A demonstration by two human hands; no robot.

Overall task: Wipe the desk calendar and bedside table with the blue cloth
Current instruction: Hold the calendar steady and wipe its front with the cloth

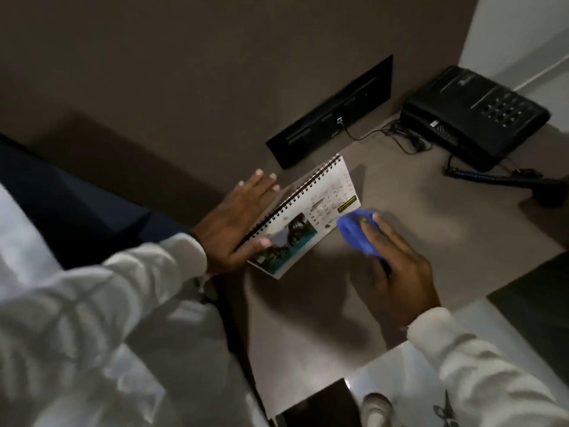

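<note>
Dim light falls across the grey bedside table [385, 186], set against a dark wall with a black telephone [474, 115] at its far right corner. In the head view, the desk calendar [311, 217] is seen tilted on the table, its spiral-bound long edge running from lower left to upper right. It is steadied by the left hand [234, 223], fingers spread flat behind the binding and thumb pressed on the printed face. The blue cloth [357, 232] is bunched under the curled fingers of the right hand [397, 269], just beside the calendar's lower right corner. The calendar face lies up and left of the cloth, so the right hand is judged nearer for wiping.
</note>
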